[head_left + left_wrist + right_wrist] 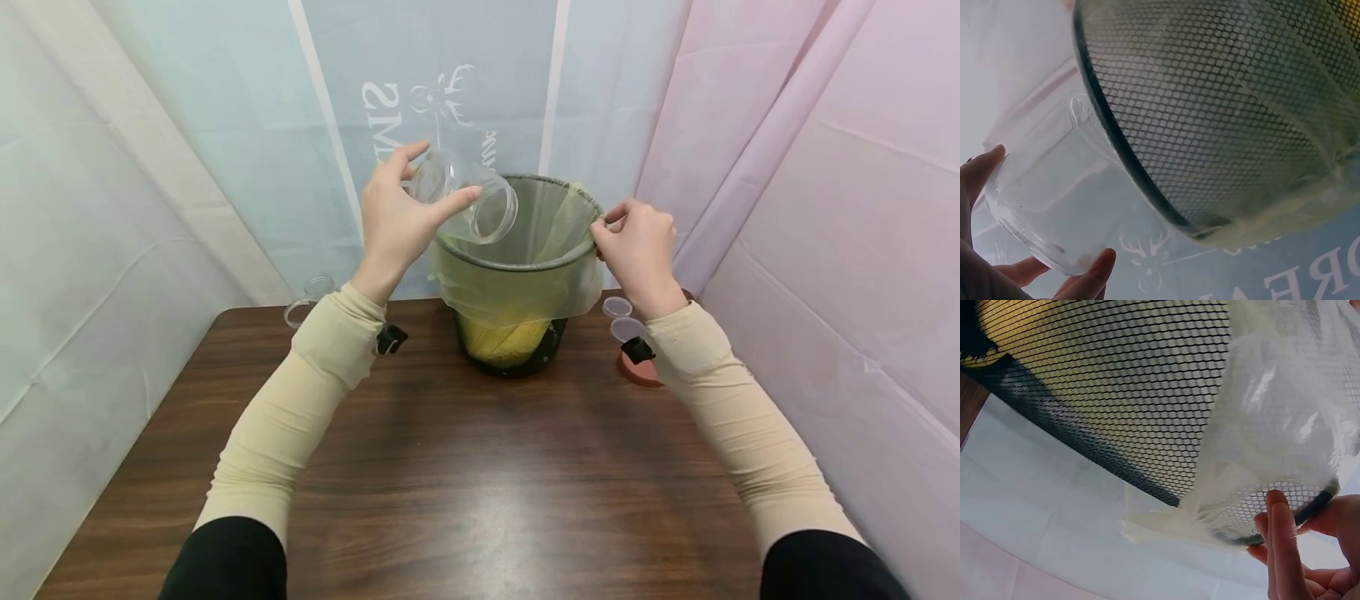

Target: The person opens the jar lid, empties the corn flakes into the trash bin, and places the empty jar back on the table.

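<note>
My left hand (397, 218) grips a clear jar (459, 187) on its side, its round mouth facing the trash bin. In the left wrist view the jar (1054, 194) looks see-through, with its mouth end close to the bin's dark rim (1110, 137). The black mesh trash bin (512, 367) stands upright at the table's back edge, and a pale yellow trash bag (495, 293) lines it and folds over the rim. My right hand (640, 250) pinches the bag at the bin's right rim; the right wrist view shows fingers (1284, 544) there. Yellow shows through the mesh low down.
Two clear round lids (627, 330) and a reddish round lid (637, 370) lie right of the bin, near my right wrist. Clear round pieces (319, 287) sit at the table's back left. Fabric walls (810, 250) enclose the brown table (480, 475) at the back and sides.
</note>
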A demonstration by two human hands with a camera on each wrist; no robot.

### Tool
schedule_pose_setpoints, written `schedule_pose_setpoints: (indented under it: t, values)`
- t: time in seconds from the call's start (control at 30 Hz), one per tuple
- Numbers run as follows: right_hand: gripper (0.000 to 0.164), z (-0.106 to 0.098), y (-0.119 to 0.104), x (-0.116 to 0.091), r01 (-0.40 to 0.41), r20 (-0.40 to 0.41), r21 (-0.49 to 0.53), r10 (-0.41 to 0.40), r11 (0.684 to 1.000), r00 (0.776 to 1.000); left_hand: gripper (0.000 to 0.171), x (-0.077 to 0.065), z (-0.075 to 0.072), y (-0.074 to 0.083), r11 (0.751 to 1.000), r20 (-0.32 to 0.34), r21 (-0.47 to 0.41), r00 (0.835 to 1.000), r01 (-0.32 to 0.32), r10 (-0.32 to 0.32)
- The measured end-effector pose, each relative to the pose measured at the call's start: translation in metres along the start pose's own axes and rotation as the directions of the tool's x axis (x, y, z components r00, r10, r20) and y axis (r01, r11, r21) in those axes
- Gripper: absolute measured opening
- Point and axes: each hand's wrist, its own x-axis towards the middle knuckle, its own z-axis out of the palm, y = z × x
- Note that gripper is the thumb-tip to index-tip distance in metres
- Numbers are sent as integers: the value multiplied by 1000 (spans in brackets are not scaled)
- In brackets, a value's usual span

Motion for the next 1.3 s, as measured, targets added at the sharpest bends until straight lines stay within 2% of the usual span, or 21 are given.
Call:
schedule_pose_setpoints:
  t: [0.1, 0.2, 0.4, 0.5, 0.57, 0.7, 0.87, 1.13, 1.2, 1.3]
  values:
    - [27, 2, 2, 1, 20, -20, 13, -20, 1000, 1000, 81, -3, -3, -1, 995, 26, -82, 998, 51, -49]
    - [34, 3, 4, 1, 39, -36, 20, -38, 999, 999, 74, -5, -5, -3, 975, 52, -198, 995, 96, -87]
    - [44, 1, 10, 0, 57, -63, 19, -55, 998, 997, 65, -11, -7, -6, 897, 112, -403, 982, 183, -150]
    - [47, -3, 12, -1, 52, -61, 31, -50, 998, 997, 61, -14, -6, -8, 836, 133, -506, 977, 212, -168]
    - [50, -5, 13, -1, 47, -60, 25, -46, 999, 997, 56, -15, -5, -10, 784, 143, -577, 974, 228, -178]
    - [54, -10, 14, -4, 50, -49, 18, -49, 999, 998, 49, -20, -4, -13, 697, 157, -673, 968, 249, -194]
    - [50, -16, 14, -8, 54, -49, 36, -52, 998, 997, 40, -30, -6, -12, 579, 152, -786, 975, 217, -160]
    - [51, -23, 17, -16, 74, -52, 52, -72, 996, 996, 36, -47, -8, -12, 450, 99, -882, 989, 140, -114]
    - [51, -23, 18, -17, 74, -48, 45, -71, 996, 996, 38, -50, -8, -12, 414, 100, -900, 989, 135, -105]
    - [51, -25, 20, -20, 65, -48, 32, -64, 997, 997, 47, -54, -6, -12, 378, 122, -913, 988, 151, -99]
